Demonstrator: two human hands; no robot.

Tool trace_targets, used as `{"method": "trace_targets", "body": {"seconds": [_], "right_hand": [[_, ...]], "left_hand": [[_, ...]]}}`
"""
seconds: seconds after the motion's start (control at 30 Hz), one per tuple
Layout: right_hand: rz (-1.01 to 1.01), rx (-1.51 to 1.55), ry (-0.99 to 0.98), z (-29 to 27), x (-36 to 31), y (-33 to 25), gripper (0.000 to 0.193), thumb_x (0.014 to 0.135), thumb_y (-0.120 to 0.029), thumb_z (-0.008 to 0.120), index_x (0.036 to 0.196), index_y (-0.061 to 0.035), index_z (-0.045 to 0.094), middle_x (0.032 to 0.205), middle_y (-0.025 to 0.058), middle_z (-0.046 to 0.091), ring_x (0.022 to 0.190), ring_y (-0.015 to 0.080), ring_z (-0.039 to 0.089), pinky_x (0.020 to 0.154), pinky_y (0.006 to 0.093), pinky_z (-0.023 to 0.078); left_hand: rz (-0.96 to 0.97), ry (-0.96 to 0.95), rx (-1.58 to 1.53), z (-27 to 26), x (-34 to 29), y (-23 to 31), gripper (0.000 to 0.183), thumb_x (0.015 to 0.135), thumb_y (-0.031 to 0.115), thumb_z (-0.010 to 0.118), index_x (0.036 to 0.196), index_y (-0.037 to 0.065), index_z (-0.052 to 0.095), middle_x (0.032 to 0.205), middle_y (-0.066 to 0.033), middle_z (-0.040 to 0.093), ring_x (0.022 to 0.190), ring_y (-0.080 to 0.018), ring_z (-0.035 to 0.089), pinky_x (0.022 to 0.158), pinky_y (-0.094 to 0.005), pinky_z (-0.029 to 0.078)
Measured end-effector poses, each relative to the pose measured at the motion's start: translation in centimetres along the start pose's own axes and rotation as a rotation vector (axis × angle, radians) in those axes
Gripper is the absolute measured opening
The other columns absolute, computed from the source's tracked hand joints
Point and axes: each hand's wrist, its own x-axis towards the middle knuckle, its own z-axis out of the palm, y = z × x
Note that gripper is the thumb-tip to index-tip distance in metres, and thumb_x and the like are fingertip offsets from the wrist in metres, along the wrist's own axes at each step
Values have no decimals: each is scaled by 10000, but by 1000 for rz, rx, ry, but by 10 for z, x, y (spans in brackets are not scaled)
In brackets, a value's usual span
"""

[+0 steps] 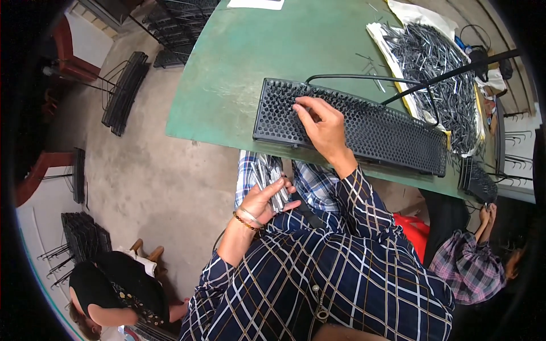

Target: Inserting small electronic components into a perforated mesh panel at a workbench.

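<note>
I clasp silvery strips (279, 199) in my left grip (260, 203) beside the green tabletop (227, 85), my right grip (325, 125) over the black perforated rack (387, 139) there, whether pinching anything I cannot tell

The person wears a dark navy shirt (347, 290) crossed by a large check of white and thin tan lines. The right sleeve (364, 196) and left sleeve (219, 274) carry the same pattern, the left one ending farther from the hand. Behind the left hand (260, 204) sit a smooth silver bangle (248, 216) and a bracelet (242, 222) of round amber-brown beads. A pale bead (315, 288) and a metal ring (323, 314) hang at the chest. Blue-and-white plaid cloth (321, 190), probably trousers, covers the legs
</note>
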Motion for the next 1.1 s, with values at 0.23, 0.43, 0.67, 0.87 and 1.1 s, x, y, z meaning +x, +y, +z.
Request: {"method": "trace_targets", "body": {"seconds": [0.23,0.43,0.67,0.87,1.1], "right_hand": [[-252,-196,-58,6,-3,3,119,768,-69,681,875,-21,657,855,91,623,744,253,614,641,330,493],[-56,-81,-39,0,-5,-11,152,807,-108,668,925,-13,678,858,84,613,700,170,587,609,289,465],[468,400,-580,-24,-29,-21,258,825,-248,684,843,8,699,689,33,589,625,72,510,523,252,385],[579,442,-524,-33,-37,-22,214,830,-184,680,857,28,684,696,23,611,612,54,507,522,215,388],[512,409,-241,-40,-18,-22,157,847,-136,651,910,5,677,724,-4,627,593,42,521,516,192,419]], "left_hand": [[88,54,172,10,6,-1,186,885,189,612,1039,98,559,878,-19,602,784,-134,585,575,-266,473],[155,81,258,20,7,3,175,885,175,612,1027,82,569,861,-33,618,732,-119,571,551,-243,450],[284,56,313,32,11,7,168,891,159,600,1008,43,571,862,-59,630,730,-121,584,544,-233,452],[264,77,320,37,18,3,169,902,148,579,1027,35,570,872,-67,632,735,-123,587,547,-236,462],[286,103,309,38,31,7,167,897,161,586,1003,32,575,856,-49,620,742,-131,604,526,-239,461]]}}
